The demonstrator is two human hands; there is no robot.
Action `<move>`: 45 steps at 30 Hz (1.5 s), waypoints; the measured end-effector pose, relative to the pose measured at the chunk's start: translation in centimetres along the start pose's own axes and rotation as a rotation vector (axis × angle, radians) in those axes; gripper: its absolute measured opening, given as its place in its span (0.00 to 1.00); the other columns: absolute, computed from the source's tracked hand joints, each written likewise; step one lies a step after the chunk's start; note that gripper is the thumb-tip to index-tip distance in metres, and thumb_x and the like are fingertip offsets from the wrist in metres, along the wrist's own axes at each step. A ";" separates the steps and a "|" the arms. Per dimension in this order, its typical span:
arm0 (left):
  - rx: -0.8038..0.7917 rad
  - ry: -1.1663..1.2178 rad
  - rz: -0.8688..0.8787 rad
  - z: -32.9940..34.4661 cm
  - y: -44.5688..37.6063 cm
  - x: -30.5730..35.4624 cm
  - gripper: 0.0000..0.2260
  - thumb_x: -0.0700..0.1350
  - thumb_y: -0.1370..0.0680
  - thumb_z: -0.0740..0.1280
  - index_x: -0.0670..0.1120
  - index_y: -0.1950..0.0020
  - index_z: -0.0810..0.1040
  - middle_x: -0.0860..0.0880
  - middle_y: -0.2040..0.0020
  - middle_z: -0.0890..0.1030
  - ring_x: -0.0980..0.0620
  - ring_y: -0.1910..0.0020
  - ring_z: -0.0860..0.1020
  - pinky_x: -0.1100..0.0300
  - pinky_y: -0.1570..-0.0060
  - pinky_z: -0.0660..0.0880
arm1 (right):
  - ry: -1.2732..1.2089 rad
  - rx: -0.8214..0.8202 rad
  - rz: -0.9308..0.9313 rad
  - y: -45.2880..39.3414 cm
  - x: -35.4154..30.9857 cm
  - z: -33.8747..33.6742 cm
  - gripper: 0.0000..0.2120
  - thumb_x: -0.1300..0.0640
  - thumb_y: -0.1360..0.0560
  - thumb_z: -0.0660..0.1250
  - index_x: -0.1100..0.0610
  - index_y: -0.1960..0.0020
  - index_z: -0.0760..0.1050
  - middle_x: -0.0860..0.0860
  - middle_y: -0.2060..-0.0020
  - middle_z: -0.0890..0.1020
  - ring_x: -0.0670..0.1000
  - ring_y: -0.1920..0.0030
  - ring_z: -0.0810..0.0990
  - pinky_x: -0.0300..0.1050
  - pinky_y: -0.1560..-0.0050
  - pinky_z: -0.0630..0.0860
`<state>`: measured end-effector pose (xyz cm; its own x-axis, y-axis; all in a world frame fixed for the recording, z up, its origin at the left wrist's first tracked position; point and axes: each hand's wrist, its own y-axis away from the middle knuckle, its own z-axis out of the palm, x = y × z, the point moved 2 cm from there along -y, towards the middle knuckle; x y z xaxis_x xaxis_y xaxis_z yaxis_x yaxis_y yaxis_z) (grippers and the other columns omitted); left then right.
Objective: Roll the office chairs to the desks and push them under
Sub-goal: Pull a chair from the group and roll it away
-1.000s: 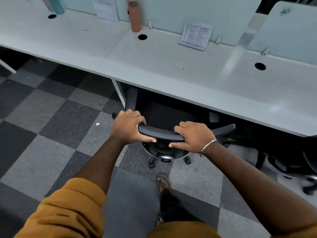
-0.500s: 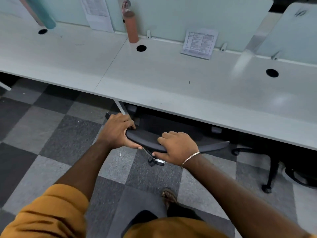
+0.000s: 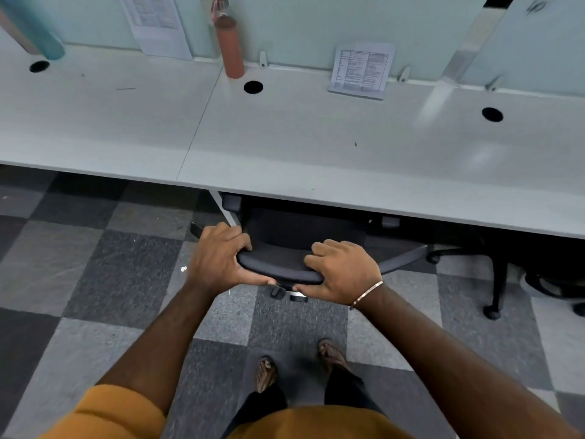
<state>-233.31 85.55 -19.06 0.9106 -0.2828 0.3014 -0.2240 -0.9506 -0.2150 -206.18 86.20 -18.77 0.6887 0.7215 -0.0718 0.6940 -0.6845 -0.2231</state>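
- A printed sheet [image 3: 361, 70] leans against the partition [image 3: 316, 23] at the back of the desk [image 3: 316, 147]; its text is too small to read. A second paper [image 3: 156, 25] hangs further left, also unreadable.
- The chair [image 3: 278, 264] sits mostly under the desk, only the top edge of its backrest and part of its base showing.
- The left hand [image 3: 218, 258] grips the backrest's left end, fingers curled over the top, thumb along the near edge.
- The right hand [image 3: 343, 272], a bracelet [image 3: 367, 293] at its wrist, grips just right of centre in the same way.
- A brown bottle [image 3: 229, 47] stands by a cable hole [image 3: 253, 87].
- Another chair's base [image 3: 493, 280] stands to the right, on the checkered carpet [image 3: 110, 274].
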 end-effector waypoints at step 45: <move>0.084 0.081 -0.261 -1.5 2.5 1.2 0.29 0.75 0.27 0.65 0.55 0.38 0.82 0.59 0.35 0.79 0.55 0.26 0.68 0.48 0.20 0.50 | -0.167 0.303 0.344 -1.9 -2.5 0.4 0.10 0.52 0.17 0.62 0.49 0.51 0.80 0.46 0.59 0.78 0.52 0.59 0.75 0.52 0.56 0.68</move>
<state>-233.31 82.65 -17.84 0.9022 -0.0428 0.4292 0.0464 -0.9796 -0.1954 -209.31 85.71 -18.58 0.8068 0.4829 -0.3404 0.3230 -0.8430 -0.4302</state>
